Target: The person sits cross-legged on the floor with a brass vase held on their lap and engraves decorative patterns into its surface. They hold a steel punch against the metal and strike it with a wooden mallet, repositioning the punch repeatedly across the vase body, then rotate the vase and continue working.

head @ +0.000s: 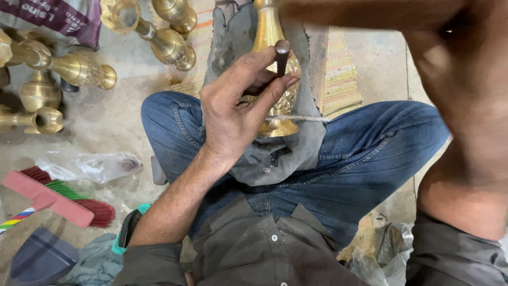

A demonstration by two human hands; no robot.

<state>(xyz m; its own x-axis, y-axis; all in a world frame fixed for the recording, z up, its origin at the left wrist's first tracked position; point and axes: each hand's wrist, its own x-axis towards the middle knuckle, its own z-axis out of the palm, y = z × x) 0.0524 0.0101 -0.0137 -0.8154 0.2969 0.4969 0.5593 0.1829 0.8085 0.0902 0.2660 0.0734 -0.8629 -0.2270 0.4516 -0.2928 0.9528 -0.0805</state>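
Left hand (238, 100) pinching dark punch (282, 53) over engraved brass vase (269, 37) on grey cloth (307, 143), right hand's grip out of frame, brass vases (74, 69) crowding floor's left edge.

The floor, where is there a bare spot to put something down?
Bare floor lies between the brass vases at the left, the blue-jeaned knee and the crumpled plastic bag. A second patch sits beyond the striped mat. It is crowded in the lap, where the left hand holds a tool against a brass vase, and by the broom.
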